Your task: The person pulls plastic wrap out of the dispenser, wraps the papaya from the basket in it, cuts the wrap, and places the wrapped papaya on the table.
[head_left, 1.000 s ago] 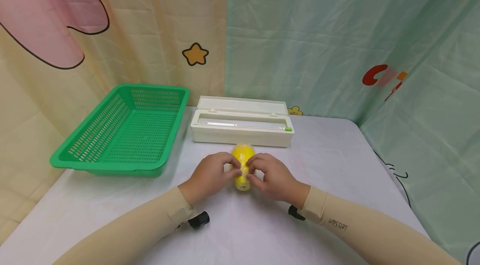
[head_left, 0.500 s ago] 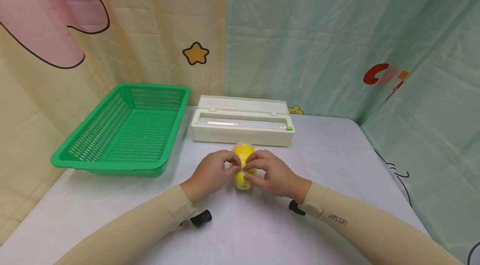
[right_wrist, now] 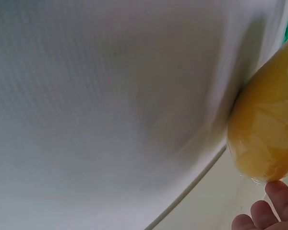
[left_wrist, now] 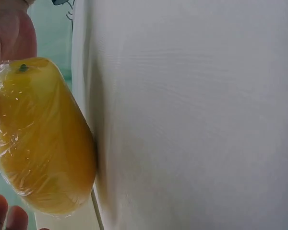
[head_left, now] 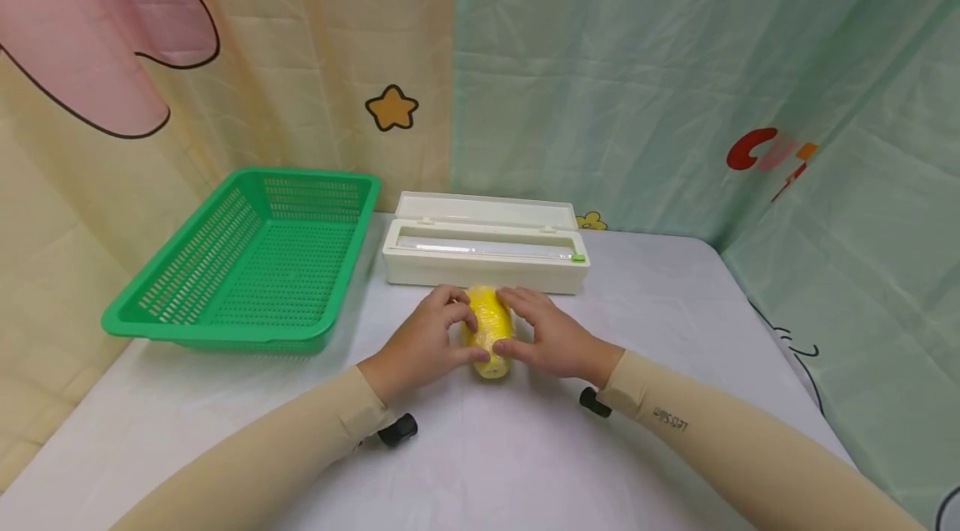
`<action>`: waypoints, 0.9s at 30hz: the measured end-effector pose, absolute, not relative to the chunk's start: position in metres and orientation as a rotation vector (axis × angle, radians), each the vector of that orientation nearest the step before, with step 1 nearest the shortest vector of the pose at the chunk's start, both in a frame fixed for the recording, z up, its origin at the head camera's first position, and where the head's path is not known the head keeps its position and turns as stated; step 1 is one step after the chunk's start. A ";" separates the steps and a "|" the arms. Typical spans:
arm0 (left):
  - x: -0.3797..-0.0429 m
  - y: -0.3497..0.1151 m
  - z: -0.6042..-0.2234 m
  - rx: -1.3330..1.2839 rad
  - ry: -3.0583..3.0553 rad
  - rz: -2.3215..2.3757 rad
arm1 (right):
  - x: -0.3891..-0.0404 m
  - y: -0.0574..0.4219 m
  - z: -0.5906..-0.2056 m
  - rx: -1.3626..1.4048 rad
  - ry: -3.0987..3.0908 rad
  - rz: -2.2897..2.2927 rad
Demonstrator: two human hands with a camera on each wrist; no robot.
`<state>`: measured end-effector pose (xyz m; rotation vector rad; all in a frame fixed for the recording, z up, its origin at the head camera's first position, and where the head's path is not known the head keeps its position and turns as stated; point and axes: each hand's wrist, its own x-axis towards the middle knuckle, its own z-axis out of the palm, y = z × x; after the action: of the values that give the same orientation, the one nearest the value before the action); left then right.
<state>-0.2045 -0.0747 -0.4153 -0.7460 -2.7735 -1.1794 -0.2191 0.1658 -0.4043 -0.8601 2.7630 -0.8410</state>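
A yellow, elongated fruit (head_left: 491,321) wrapped in clear cling film lies on the white table, its narrower end towards me. In the left wrist view the fruit (left_wrist: 45,143) shows wrinkled film and a small dark stem spot at one end. My left hand (head_left: 425,348) holds its left side, fingers bent and thumb near the lower end. From the right, my right hand (head_left: 555,338) holds it, with the thumb on its lower part and the fingers along the upper right edge. The right wrist view shows the fruit (right_wrist: 269,120) only in part, with fingertips (right_wrist: 278,194) at its far end.
Just behind the fruit stands a long white cling-film dispenser (head_left: 483,271), lid raised, with a green slider (head_left: 577,257) at its right end. A green slotted basket (head_left: 225,339) sits at the back left. Printed curtains (head_left: 600,81) hang behind the table (head_left: 660,306).
Both hands pinched over the middle of the fruit before. Now they have spread apart to its two sides, and more of the yellow surface shows between them. The fruit has turned slightly.
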 end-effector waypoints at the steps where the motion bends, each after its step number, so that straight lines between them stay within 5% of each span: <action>1: -0.206 -0.074 -0.416 -0.723 -2.788 -1.211 | -0.220 0.166 -0.405 -0.857 2.754 -0.841; 27: -0.231 -0.077 -0.419 -0.725 -2.968 -1.379 | -0.230 0.166 -0.400 -0.825 2.695 -0.733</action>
<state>-0.2305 -0.0769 -0.4191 -0.7253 -2.9677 -1.3786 -0.2301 0.1657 -0.3999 -0.8247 2.6952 -0.7326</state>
